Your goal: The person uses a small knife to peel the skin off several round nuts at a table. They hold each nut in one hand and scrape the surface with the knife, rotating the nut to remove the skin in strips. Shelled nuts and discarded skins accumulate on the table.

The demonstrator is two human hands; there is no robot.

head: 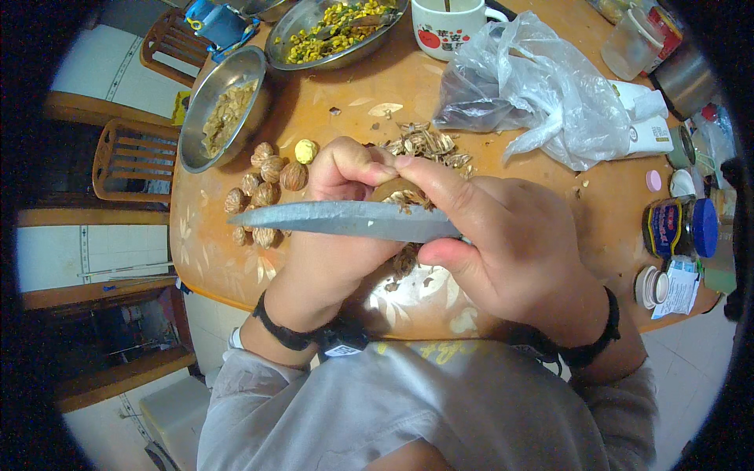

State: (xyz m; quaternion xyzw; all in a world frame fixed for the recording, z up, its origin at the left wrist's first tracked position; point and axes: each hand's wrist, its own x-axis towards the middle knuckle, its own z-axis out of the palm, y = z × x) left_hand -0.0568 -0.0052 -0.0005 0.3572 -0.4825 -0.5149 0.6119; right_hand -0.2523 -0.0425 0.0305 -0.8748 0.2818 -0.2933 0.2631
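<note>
My right hand [509,235] grips a kitchen knife [341,221], its broad steel blade lying across the view with the tip to the left. The handle is mostly hidden in my palm. My left hand [341,168] pinches a brown, partly peeled nut-like piece [400,189] just beyond the blade. Fingers of both hands meet over that piece and cover much of it. Several brown, ridged, nut-like pieces [271,169] lie left of my left hand, beside one peeled pale-yellow piece [306,151]. Dry brown peelings [430,144] are heaped beyond my hands.
On the wooden table [347,126] stand a metal bowl of pale pieces [253,126], a metal bowl of corn and greens [283,62], and a white mug [430,29]. A plastic bag [565,106] lies back right. A blue-lidded jar [671,226] is near the right edge.
</note>
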